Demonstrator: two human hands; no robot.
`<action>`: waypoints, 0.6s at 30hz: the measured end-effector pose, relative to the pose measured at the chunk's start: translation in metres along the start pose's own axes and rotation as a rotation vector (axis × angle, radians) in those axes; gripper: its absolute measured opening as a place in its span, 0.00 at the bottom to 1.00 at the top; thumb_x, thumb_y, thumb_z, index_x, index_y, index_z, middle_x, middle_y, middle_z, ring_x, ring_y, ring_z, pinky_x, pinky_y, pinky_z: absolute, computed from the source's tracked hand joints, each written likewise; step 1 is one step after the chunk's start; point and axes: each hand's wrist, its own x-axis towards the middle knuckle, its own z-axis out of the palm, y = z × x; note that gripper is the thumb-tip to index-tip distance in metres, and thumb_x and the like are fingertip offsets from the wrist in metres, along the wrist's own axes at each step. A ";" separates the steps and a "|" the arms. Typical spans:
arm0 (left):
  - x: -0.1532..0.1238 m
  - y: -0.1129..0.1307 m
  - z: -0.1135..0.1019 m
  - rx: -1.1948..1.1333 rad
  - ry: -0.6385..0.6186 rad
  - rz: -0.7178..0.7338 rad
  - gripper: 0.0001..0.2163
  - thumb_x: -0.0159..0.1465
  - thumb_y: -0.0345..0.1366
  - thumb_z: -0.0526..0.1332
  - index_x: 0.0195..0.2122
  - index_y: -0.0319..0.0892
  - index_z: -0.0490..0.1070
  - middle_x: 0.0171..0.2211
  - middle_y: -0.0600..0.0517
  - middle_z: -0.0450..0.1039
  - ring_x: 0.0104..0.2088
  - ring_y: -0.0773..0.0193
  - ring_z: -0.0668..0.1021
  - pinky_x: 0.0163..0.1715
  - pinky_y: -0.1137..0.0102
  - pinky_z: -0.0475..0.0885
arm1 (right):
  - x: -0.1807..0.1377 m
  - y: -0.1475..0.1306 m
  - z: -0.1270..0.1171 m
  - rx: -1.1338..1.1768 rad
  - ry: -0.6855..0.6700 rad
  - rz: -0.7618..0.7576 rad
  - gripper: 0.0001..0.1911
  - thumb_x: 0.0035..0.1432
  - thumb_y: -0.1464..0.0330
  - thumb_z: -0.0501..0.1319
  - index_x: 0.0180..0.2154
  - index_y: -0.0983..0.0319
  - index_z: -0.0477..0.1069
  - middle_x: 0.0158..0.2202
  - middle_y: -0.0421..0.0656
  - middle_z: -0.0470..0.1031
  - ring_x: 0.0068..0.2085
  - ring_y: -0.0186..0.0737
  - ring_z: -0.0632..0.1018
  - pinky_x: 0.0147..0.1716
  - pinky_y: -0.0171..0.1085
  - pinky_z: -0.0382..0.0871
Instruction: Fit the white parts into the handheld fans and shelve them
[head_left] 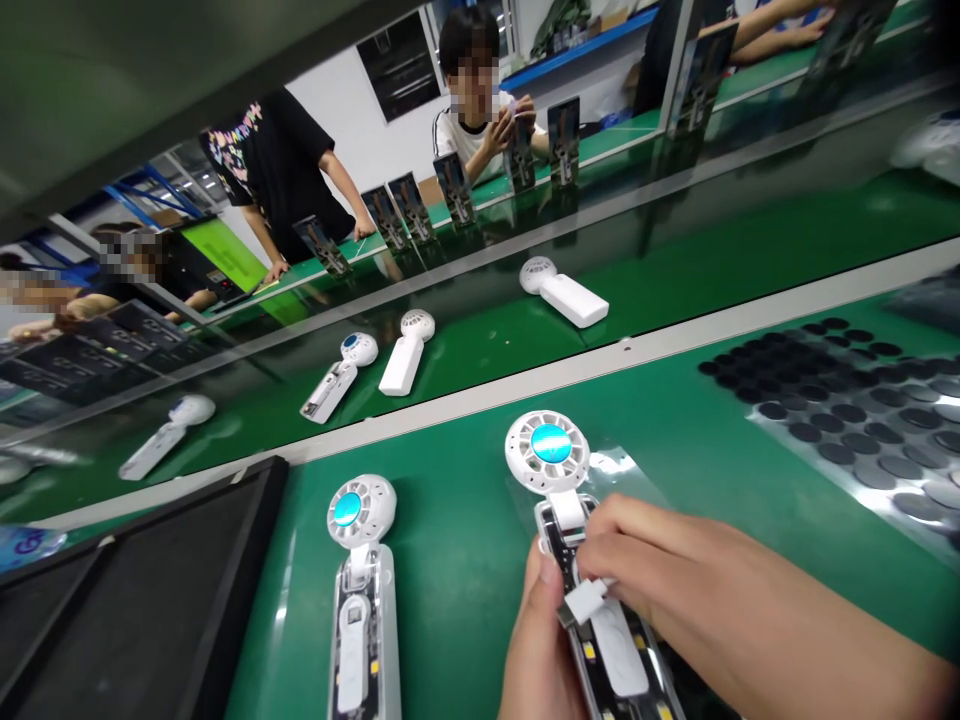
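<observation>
My left hand [541, 640] is wrapped around the lower handle of a white handheld fan [547, 452], whose round head has a shiny blue disc at its centre. The handle shows dark, exposed insides with a long white piece in the middle. Over the handle, my right hand [649, 560] has its fingers closed on a small white connector [586, 602] with a metal-looking end. My fingertips hide part of it. To the left lies a second handheld fan [361, 510] with a blue disc and a similar handle.
Behind a metal rail [450, 400] is a green conveyor belt [480, 330] carrying several white fans. At right lies a sheet of dark round stickers [855, 440]. A black tray [150, 600] stands at left. Across the belt, people [480, 140] work behind several upright cards [564, 140].
</observation>
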 end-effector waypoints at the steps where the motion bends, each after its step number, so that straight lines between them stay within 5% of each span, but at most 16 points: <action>1: -0.001 0.000 0.000 0.003 0.005 0.003 0.18 0.58 0.47 0.60 0.42 0.39 0.70 0.38 0.48 0.75 0.43 0.58 0.74 0.51 0.57 0.64 | 0.000 0.000 0.000 -0.004 -0.010 0.007 0.14 0.52 0.79 0.52 0.38 0.56 0.63 0.36 0.36 0.65 0.31 0.36 0.69 0.28 0.35 0.61; 12: -0.017 0.015 0.020 -0.096 0.018 -0.024 0.16 0.54 0.45 0.64 0.41 0.44 0.75 0.28 0.52 0.75 0.44 0.53 0.74 0.49 0.63 0.66 | 0.003 0.001 0.001 -0.086 0.011 -0.019 0.15 0.47 0.81 0.55 0.34 0.56 0.62 0.34 0.36 0.65 0.30 0.35 0.68 0.27 0.35 0.59; 18: -0.024 0.022 0.026 -0.118 0.066 -0.011 0.11 0.57 0.41 0.62 0.38 0.42 0.76 0.32 0.51 0.77 0.47 0.54 0.73 0.52 0.64 0.63 | 0.002 0.002 0.003 -0.178 0.101 -0.059 0.11 0.55 0.79 0.50 0.33 0.60 0.67 0.33 0.40 0.68 0.31 0.36 0.71 0.26 0.34 0.66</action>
